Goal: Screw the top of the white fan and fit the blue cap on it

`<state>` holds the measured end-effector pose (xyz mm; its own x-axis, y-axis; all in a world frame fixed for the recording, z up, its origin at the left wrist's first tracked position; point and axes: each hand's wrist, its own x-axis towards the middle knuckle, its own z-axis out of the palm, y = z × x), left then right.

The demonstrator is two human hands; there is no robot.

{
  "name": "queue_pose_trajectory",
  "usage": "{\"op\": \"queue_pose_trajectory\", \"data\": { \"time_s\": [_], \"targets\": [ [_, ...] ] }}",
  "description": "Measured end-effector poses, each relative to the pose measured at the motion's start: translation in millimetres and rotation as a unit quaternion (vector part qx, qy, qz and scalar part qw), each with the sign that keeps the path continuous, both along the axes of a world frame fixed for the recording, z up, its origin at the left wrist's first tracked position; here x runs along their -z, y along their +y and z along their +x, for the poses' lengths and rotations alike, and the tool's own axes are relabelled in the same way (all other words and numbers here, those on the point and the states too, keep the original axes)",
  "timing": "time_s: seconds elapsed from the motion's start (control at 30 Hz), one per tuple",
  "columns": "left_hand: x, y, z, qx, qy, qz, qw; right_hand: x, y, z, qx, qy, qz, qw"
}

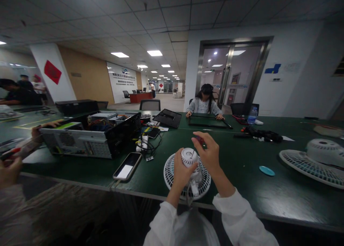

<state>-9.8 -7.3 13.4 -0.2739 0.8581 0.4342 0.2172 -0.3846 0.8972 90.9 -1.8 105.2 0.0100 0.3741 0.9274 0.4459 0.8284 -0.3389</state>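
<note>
A white electric fan head (168, 174) lies on its round grille at the front edge of the green table (231, 188), its motor housing (189, 154) pointing up. My left hand (180, 171) is wrapped round the left side of that housing. Above it, my right hand (208, 151) pinches the reddish handle of a screwdriver (199, 140). The thin shaft slants down to the top of the housing; whether its tip sits in a screw is too small to tell. A cable and a white plastic part (194, 188) hang at the near side of the fan.
Left of the fan lies a phone (127, 166), with cables and an open computer case (77, 142) beyond. Another person's hands (12, 167) are at far left. Across the table a person (205, 100) handles a black frame (208, 121). A turquoise disc (267, 171) and another fan (319, 160) lie right.
</note>
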Motion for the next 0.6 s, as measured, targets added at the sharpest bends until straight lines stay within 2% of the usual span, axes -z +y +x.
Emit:
{"op": "queue_pose_trajectory", "data": {
  "time_s": [0.17,0.37,0.53,0.6],
  "targets": [
    [-1.2,-0.8,-0.3,0.004,-0.001,-0.009,1.000,1.0,-0.6,-3.0,-0.043,-0.013,-0.024,0.999],
    [0.9,0.3,-0.1,0.001,-0.001,-0.002,1.000,4.4,2.9,-1.0,0.018,0.006,-0.011,1.000],
    [1.1,1.0,0.0,0.002,-0.009,0.004,1.000,5.6,1.4,2.0,-0.064,-0.007,-0.056,0.996],
    [1.2,1.1,-0.2,0.003,-0.009,0.003,1.000,5.4,1.4,1.3,-0.055,-0.007,-0.049,0.997]
  ]
}}
